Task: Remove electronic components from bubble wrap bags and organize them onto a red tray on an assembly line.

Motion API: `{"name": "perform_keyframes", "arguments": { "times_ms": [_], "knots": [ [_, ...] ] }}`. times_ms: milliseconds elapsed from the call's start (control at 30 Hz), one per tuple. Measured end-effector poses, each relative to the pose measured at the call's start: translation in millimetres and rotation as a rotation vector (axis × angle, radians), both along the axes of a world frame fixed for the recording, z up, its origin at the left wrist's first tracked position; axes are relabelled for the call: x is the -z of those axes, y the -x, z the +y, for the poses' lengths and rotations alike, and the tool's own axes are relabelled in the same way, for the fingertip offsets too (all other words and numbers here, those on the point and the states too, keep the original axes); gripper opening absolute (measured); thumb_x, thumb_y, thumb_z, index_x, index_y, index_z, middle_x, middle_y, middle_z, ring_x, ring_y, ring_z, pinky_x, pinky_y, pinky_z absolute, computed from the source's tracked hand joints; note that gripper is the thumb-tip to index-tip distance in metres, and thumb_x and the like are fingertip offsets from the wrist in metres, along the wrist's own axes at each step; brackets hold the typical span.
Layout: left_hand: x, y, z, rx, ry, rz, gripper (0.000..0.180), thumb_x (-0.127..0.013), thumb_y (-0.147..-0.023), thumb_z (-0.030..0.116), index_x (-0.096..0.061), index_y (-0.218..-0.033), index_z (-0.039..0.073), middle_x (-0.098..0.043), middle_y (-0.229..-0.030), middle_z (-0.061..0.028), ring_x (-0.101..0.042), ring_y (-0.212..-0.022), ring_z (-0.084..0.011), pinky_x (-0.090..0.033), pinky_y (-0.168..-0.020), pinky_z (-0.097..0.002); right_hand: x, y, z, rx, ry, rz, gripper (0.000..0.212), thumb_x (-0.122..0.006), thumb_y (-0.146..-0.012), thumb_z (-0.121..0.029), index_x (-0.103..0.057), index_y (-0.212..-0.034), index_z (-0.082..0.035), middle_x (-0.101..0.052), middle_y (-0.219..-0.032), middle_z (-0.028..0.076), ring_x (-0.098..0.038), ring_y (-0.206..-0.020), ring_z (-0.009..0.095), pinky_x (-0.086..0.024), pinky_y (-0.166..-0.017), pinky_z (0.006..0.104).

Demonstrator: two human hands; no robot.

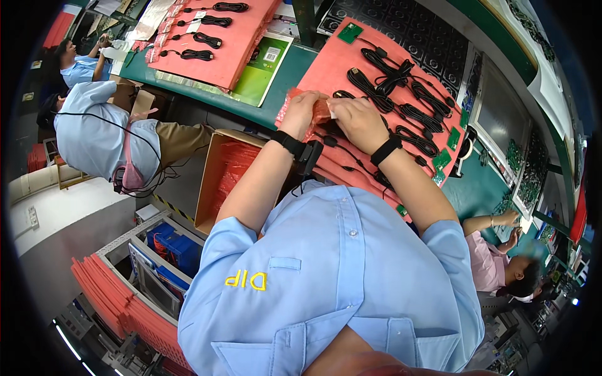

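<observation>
A translucent pink-red plastic bag (pixel 320 111) is between my two hands, above the near left part of a pink foam sheet (pixel 323 69). My left hand (pixel 301 114) grips the bag's left side with closed fingers. On the other side, my right hand (pixel 360 123) pinches its edge near a small white patch. What the bag holds is hidden. Just right of my right hand lie coiled black cables (pixel 392 76), several joined to small green circuit boards (pixel 350 33). Another black cable (pixel 342 147) runs below my hands on pink foam.
A second pink foam sheet (pixel 248 25) with coiled black cables lies at the far left, beside a green printed sheet (pixel 262 72). A cardboard box (pixel 216 160) of pink bags stands left of me. A black tray (pixel 433 31) is behind the cables. Co-workers (pixel 103 128) are left and right.
</observation>
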State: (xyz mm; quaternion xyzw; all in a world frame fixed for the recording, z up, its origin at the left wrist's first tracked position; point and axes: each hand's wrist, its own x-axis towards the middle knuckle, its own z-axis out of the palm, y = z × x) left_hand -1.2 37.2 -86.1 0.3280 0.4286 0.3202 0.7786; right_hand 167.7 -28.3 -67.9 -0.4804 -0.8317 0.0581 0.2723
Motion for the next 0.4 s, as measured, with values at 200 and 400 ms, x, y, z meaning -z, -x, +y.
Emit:
{"name": "perform_keyframes", "arguments": {
  "times_ms": [200, 400],
  "knots": [
    [-24.2, 54.9, -7.5, -0.218, -0.109, 0.178, 0.029, -0.051, -0.093, 0.02, -0.048, -0.115, 0.001, -0.063, -0.093, -0.0121, -0.064, -0.083, -0.0198, -0.051, -0.074, -0.0296, 10.4, 19.8, 40.3, 0.218, 0.051, -0.084, 0.026, -0.057, -0.079, -0.012, -0.055, -0.104, -0.006, -0.06, -0.112, 0.006, -0.058, -0.099, 0.022, -0.045, -0.08, 0.0358],
    [47.4, 198.5, -32.4, -0.618, -0.128, 0.291, 0.031, -0.054, -0.092, 0.02, -0.047, -0.117, 0.003, -0.062, -0.098, -0.0111, -0.064, -0.085, -0.0202, -0.052, -0.075, -0.0301, 53.6, 62.9, 28.0, 0.177, 0.396, -0.537, 0.038, -0.049, -0.086, -0.02, -0.05, -0.121, -0.006, -0.049, -0.131, 0.012, -0.051, -0.113, 0.028, -0.041, -0.091, 0.0434]
  ]
}}
